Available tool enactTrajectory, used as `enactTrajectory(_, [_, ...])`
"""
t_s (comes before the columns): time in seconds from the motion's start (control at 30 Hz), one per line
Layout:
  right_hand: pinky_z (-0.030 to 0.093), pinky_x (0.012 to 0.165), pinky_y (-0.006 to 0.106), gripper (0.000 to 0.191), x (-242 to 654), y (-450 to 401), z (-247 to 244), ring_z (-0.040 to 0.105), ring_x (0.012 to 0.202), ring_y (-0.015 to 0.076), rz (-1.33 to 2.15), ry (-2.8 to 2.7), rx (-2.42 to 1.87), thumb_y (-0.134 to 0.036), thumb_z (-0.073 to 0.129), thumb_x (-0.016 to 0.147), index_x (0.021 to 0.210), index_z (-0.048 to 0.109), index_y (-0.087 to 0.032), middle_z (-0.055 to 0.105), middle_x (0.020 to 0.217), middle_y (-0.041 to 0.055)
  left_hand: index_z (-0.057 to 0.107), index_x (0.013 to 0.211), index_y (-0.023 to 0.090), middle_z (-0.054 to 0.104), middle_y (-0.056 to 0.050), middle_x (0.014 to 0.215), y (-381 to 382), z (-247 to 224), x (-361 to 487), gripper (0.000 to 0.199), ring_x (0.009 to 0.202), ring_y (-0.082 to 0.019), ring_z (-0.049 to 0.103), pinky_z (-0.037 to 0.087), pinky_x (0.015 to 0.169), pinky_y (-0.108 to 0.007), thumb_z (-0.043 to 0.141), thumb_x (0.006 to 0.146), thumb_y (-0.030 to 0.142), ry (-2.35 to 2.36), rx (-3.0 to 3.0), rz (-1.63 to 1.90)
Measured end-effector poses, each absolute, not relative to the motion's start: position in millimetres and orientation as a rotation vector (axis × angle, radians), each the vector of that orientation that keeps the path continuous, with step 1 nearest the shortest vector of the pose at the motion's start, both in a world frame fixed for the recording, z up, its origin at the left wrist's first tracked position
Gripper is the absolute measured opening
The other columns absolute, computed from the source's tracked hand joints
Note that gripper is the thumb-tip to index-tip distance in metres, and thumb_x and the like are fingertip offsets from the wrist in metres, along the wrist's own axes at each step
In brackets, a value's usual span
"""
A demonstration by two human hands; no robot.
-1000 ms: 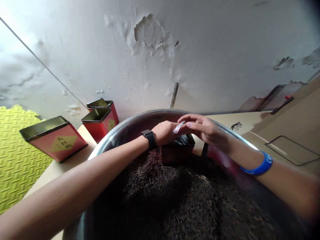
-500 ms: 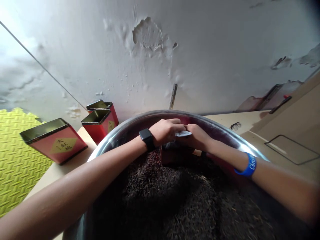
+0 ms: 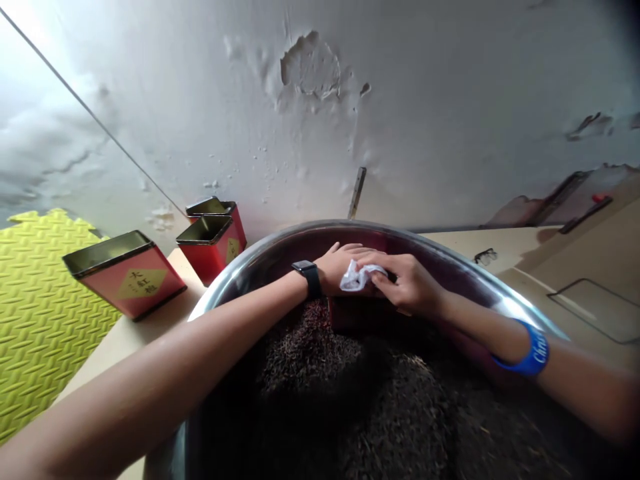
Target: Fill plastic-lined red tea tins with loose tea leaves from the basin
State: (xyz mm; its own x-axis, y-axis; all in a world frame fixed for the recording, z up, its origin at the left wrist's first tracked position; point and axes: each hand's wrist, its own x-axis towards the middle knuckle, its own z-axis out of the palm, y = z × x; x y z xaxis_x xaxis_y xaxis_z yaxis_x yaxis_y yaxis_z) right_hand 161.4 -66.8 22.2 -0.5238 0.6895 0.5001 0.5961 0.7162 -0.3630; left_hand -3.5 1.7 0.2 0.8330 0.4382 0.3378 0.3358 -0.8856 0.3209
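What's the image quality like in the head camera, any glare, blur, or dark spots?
In the head view, glare flares along the right of the steel basin's rim, the white wall washes out toward the top left corner, the dark tea leaves sink into shadow and look soft at the bottom, and wide-angle distortion bows the rim.
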Motion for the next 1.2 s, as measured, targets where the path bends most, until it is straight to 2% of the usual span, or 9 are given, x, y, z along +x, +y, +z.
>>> enactTrajectory(0.07, [0.043,0.085,0.034,0.025,158.4,-71.2,23.2,0.058,0.092,0.0198,0.232,-2.286,-0.893,-0.023,0.046,0.080,0.101,0.060,-0.022,0.065,0.097,0.0048,0.048,0.119,0.018,0.049,-0.010,0.126,-0.6,0.9,-1.4,0.048,0.118,-0.027,0.039,0.029,0.097,-0.042,0.055,0.076,0.039,0.524,2.796,0.659])
enactTrajectory(0.17, [0.045,0.081,0.033,0.024,160.9,-71.1,28.8,0.058,0.086,0.0181,0.206,-2.163,-0.952,-0.024,0.047,0.081,0.101,0.059,-0.022,0.064,0.096,0.0044,0.058,0.100,0.015,0.056,-0.009,0.112,3.1,1.0,0.3,0.025,0.101,-0.020,0.051,0.037,0.090,-0.034,0.052,0.078,0.027,0.474,2.783,0.686])
enactTrajectory(0.27, [0.045,0.075,0.031,0.022,169.2,-60.0,30.9,0.058,0.078,0.0167,0.088,-2.052,-1.057,-0.022,0.041,0.084,0.096,0.059,-0.021,0.064,0.088,0.0039,0.060,0.090,0.016,0.057,-0.007,0.108,7.9,-2.4,3.0,0.017,0.099,-0.018,0.050,0.038,0.089,-0.031,0.054,0.075,0.020,0.465,2.759,0.755])
enactTrajectory(0.43, [0.042,0.081,0.034,0.023,184.8,-31.3,16.3,0.056,0.089,0.0199,0.017,-2.227,-1.100,-0.023,0.046,0.082,0.101,0.058,-0.018,0.062,0.099,0.0075,0.062,0.085,0.015,0.056,-0.008,0.101,5.6,1.4,3.5,0.015,0.094,-0.018,0.049,0.038,0.086,-0.031,0.053,0.077,0.022,0.530,2.845,0.751])
enactTrajectory(0.6, [0.043,0.070,0.031,0.027,191.1,-21.5,3.7,0.053,0.079,0.0187,0.085,-2.323,-1.110,-0.036,0.049,0.082,0.098,0.060,-0.018,0.057,0.088,0.0067,0.064,0.088,0.020,0.057,-0.005,0.091,-2.1,27.2,-6.4,0.017,0.085,-0.016,0.051,0.040,0.075,-0.028,0.049,0.081,0.026,0.468,3.147,0.682])
enactTrajectory(0.77, [0.042,0.075,0.030,0.027,190.7,-20.8,5.8,0.054,0.082,0.0177,0.025,-2.261,-1.130,-0.036,0.045,0.085,0.098,0.061,-0.019,0.058,0.090,0.0058,0.063,0.084,0.016,0.062,-0.004,0.082,-7.1,38.4,-11.2,0.018,0.071,-0.011,0.054,0.038,0.065,-0.023,0.049,0.082,0.027,0.510,3.094,0.555])
enactTrajectory(0.9, [0.040,0.077,0.027,0.027,207.9,-5.1,3.1,0.056,0.086,0.0170,-0.137,-2.180,-1.546,-0.027,0.036,0.086,0.093,0.061,-0.019,0.063,0.094,0.0049,0.063,0.081,0.014,0.063,-0.006,0.077,-8.6,36.4,-14.0,0.027,0.066,-0.012,0.053,0.036,0.061,-0.024,0.052,0.080,0.039,0.684,2.940,0.595])
enactTrajectory(1.03, [0.042,0.067,0.029,0.026,234.3,11.7,-3.8,0.060,0.082,0.0208,-0.133,-2.254,-2.055,-0.032,0.042,0.081,0.087,0.065,-0.021,0.067,0.091,0.0059,0.061,0.071,0.014,0.059,-0.003,0.062,-6.6,34.3,-15.5,0.038,0.050,-0.010,0.044,0.029,0.050,-0.023,0.051,0.077,0.050,0.932,2.810,0.652])
enactTrajectory(1.2, [0.042,0.060,0.034,0.029,255.4,16.7,-1.1,0.061,0.072,0.0262,-0.138,-2.226,-2.251,-0.036,0.050,0.075,0.072,0.068,-0.014,0.067,0.078,0.0151,0.056,0.065,0.013,0.054,0.000,0.054,0.8,33.6,-17.8,0.029,0.046,-0.007,0.042,0.029,0.048,-0.022,0.052,0.077,0.038,1.100,2.457,0.699])
